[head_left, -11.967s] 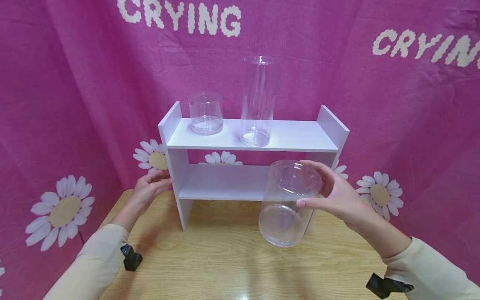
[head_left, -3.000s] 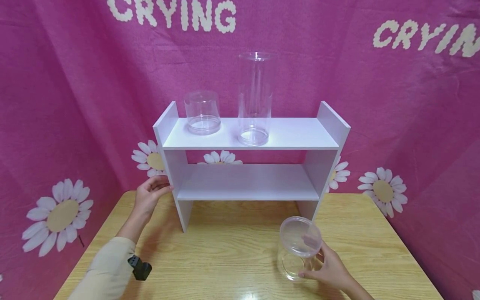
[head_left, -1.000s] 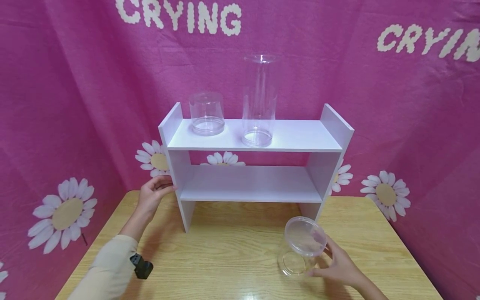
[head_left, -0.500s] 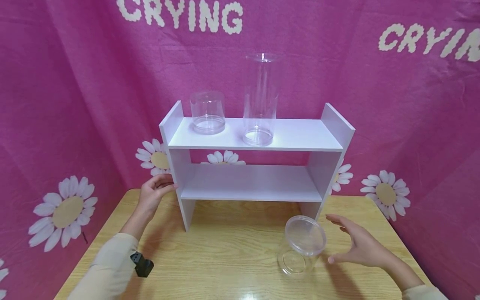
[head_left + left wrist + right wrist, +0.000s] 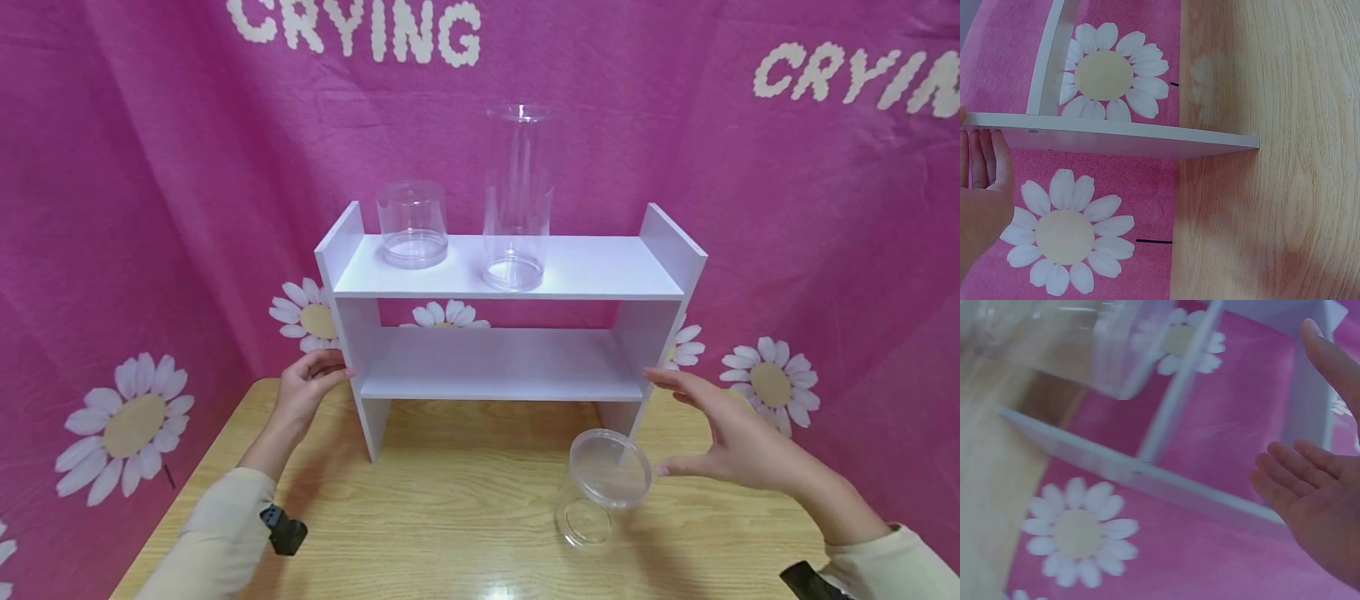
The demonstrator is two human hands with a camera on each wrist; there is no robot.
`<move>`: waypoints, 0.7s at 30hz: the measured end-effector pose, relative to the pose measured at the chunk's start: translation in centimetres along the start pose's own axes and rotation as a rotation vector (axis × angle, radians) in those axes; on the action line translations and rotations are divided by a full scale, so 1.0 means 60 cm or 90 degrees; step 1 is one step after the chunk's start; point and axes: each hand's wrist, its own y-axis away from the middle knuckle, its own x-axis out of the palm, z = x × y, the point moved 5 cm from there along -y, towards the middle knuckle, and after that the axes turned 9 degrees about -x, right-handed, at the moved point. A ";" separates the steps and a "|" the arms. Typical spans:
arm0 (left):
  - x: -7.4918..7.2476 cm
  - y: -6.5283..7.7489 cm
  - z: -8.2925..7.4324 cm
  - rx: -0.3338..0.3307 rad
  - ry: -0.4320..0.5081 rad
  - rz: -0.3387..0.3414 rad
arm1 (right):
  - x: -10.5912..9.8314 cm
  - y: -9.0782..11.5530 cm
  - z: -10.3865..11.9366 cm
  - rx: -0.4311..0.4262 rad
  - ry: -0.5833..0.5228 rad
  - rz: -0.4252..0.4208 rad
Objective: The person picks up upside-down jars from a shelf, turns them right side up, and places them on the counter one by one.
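A white two-tier shelf [image 5: 495,367] stands on the table. At its left side panel [image 5: 1116,134], my left hand [image 5: 303,392] holds the front edge, thumb at the edge and fingers along the outer face. My right hand [image 5: 750,442] is spread with nothing in it, its fingertips near the shelf's right panel and the thumb just right of a clear cylindrical jar [image 5: 600,492]. That jar stands on the table in front of the shelf's right end. On the top board are a short clear jar [image 5: 412,225] and a tall clear jar [image 5: 517,200], side by side.
The wooden table [image 5: 450,508] reaches back to a pink curtain [image 5: 187,125] with daisies and white lettering. A raised end panel [image 5: 675,242] bounds the top board at the right. Small black cameras [image 5: 283,530] sit on the wrists.
Twelve seconds ago the right hand held the jar up before the shelf; later it gripped it on the table. It has since released it and moved right and up. The left hand stays put.
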 end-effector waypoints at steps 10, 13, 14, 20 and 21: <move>-0.002 0.001 0.005 -0.034 -0.049 0.009 | -0.043 -0.085 0.033 0.006 0.029 0.033; -0.003 0.001 0.006 -0.046 -0.060 0.006 | -0.054 -0.109 0.040 -0.002 0.030 0.032; -0.003 0.001 0.006 -0.049 -0.062 0.006 | -0.057 -0.117 0.042 -0.004 0.033 0.034; -0.003 0.003 0.007 -0.062 -0.057 0.010 | -0.075 -0.159 0.051 -0.025 0.059 0.047; -0.003 0.004 0.007 -0.064 -0.054 0.012 | -0.078 -0.165 0.052 -0.025 0.066 0.050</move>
